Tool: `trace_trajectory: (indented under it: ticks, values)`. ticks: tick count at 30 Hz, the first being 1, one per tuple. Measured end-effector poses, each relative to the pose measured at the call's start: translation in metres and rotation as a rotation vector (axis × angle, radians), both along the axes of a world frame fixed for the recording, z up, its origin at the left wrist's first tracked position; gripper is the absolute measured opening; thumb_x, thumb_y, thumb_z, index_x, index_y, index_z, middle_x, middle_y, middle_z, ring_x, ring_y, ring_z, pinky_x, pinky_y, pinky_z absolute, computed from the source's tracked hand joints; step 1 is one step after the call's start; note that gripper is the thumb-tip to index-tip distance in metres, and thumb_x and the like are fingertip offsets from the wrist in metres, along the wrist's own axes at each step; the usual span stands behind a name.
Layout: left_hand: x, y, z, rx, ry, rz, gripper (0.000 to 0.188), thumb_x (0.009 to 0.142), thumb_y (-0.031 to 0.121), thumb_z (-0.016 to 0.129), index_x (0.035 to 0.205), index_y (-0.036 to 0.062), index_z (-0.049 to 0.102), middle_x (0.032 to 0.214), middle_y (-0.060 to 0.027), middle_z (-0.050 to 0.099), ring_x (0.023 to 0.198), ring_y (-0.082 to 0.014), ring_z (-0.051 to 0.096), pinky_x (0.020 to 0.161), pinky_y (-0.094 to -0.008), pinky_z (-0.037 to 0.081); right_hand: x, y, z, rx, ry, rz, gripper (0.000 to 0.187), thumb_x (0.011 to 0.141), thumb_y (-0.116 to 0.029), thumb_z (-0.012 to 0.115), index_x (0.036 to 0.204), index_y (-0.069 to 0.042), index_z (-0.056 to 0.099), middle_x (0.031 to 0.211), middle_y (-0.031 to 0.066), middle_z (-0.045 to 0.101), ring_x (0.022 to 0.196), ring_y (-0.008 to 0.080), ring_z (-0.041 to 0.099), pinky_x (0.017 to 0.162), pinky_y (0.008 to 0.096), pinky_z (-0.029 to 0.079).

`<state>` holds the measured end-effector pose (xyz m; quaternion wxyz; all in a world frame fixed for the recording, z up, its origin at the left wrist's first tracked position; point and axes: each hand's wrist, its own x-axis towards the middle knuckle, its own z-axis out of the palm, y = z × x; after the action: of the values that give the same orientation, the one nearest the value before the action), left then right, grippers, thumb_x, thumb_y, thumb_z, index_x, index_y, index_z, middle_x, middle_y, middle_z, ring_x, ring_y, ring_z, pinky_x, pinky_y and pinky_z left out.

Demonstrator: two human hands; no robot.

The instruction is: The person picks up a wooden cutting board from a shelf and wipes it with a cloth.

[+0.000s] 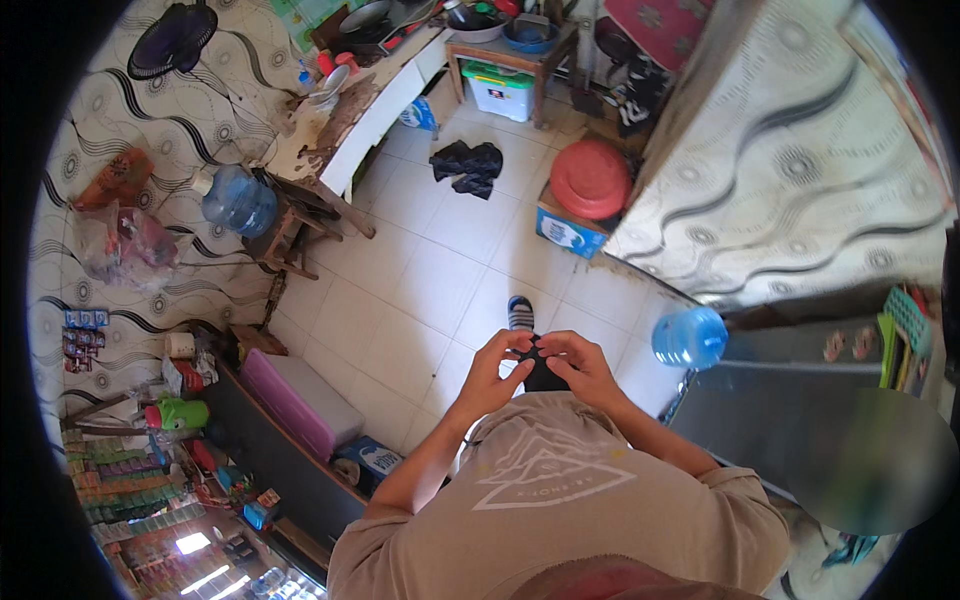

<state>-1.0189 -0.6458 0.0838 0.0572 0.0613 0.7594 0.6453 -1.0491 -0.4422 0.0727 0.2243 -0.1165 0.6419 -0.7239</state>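
At lower centre of the frame, the left hand (492, 368) and right hand (578, 362) are pinching a small dark soft item (541, 352) between closed fingertips, chest-high above a striped-sock foot (520, 313). Should either pinch loosen, it is likely dropping to the white tiled floor (420, 290). Farther up, a crumpled black cloth (467, 166) is lying beside a round red plastic basin (591, 178).

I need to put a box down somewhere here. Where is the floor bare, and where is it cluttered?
Bare white tile floor runs from the dark cloth down to the pink-topped box. It is crowded along the counter, round the red basin, and on the shelves at lower left.
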Motion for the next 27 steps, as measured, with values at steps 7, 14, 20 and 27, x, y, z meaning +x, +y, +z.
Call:
trace_trajectory:
  ticks: [7, 14, 20, 27]
  values:
    - [-0.162, -0.099, 0.033, -0.035, 0.055, 0.226, 0.036, 0.088, -0.004, 0.061, 0.123, 0.0017, 0.055, 0.111, -0.0085, 0.06, 0.105, -0.0179, 0.06, 0.086, -0.0318, 0.051, -0.221, -0.105, 0.031, 0.032, 0.208, 0.245, 0.037, 0.088, -0.01, 0.069, 0.123, -0.005, 0.059, 0.113, 0.008, 0.068, 0.101, 0.019, 0.066, 0.086, 0.0344, 0.052]
    - [-0.291, -0.178, 0.002, 0.202, 0.005, 0.47, 0.034, 0.091, -0.002, 0.059, 0.124, 0.0035, 0.054, 0.104, -0.0062, 0.062, 0.099, -0.0135, 0.06, 0.084, -0.0282, 0.049, -0.423, -0.193, 0.047, 0.126, 0.497, 0.465, 0.04, 0.086, -0.013, 0.071, 0.123, -0.006, 0.058, 0.114, 0.0097, 0.068, 0.098, 0.0219, 0.066, 0.083, 0.0365, 0.052]
    - [-0.471, -0.225, -0.015, 0.236, -0.092, 0.242, 0.031, 0.091, -0.001, 0.06, 0.122, 0.0026, 0.055, 0.101, -0.0055, 0.063, 0.093, -0.0132, 0.06, 0.081, -0.0285, 0.05, -0.547, -0.267, 0.018, 0.09, 0.293, 0.202, 0.04, 0.088, -0.011, 0.068, 0.125, -0.005, 0.056, 0.113, 0.0111, 0.067, 0.098, 0.019, 0.066, 0.083, 0.0329, 0.055]
    - [-0.724, -0.279, 0.005, 0.009, 0.097, -0.254, 0.029, 0.09, -0.001, 0.062, 0.118, 0.0026, 0.057, 0.097, -0.0058, 0.065, 0.091, -0.0142, 0.064, 0.081, -0.0295, 0.053, -0.686, -0.292, 0.002, 0.091, 0.144, -0.083, 0.04, 0.091, -0.011, 0.066, 0.129, -0.006, 0.054, 0.112, 0.0078, 0.066, 0.098, 0.0172, 0.065, 0.081, 0.0316, 0.053]
